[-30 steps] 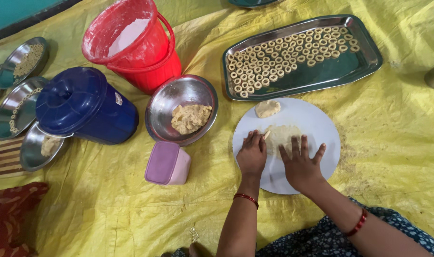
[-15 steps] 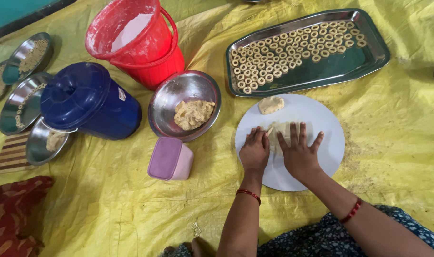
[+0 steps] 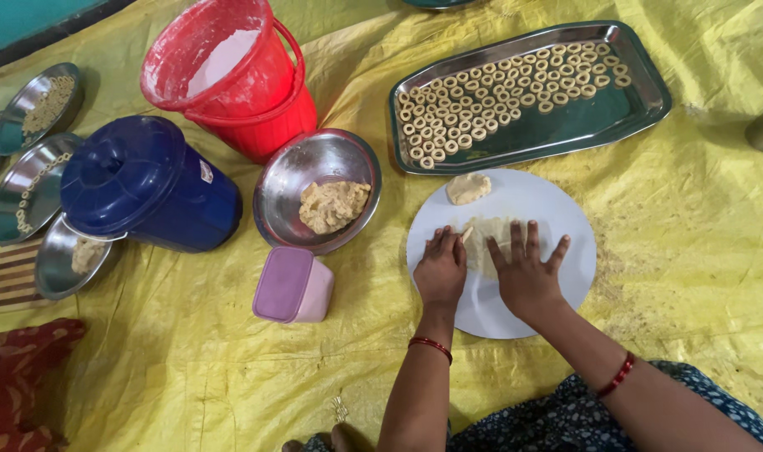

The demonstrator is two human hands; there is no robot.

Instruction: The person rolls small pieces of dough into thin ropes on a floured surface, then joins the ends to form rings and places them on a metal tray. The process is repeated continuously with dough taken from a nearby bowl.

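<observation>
Both my hands lie palm down on a round white board [image 3: 557, 213] on the yellow sheet. My left hand [image 3: 441, 268] and my right hand [image 3: 524, 269] press flat on a thin roll of pale dough [image 3: 487, 233], whose end shows between them. A small lump of dough [image 3: 468, 188] rests at the board's far edge. Just beyond the board is a steel tray [image 3: 624, 117] holding several rows of small dough rings [image 3: 499, 96]. A steel bowl [image 3: 289, 180] with a mound of dough [image 3: 334, 205] stands left of the board.
A red bucket [image 3: 239, 75] with flour and a blue lidded bucket [image 3: 143, 180] stand at the left. A pink lidded box [image 3: 292, 285] lies near the bowl. Several steel plates [image 3: 30, 188] with dough bits sit at the far left. A red cloth [image 3: 17, 377] lies bottom left.
Both hands have slid a little forward over the dough on the board and the fingers have spread. The view has shifted slightly; nothing else moved.
</observation>
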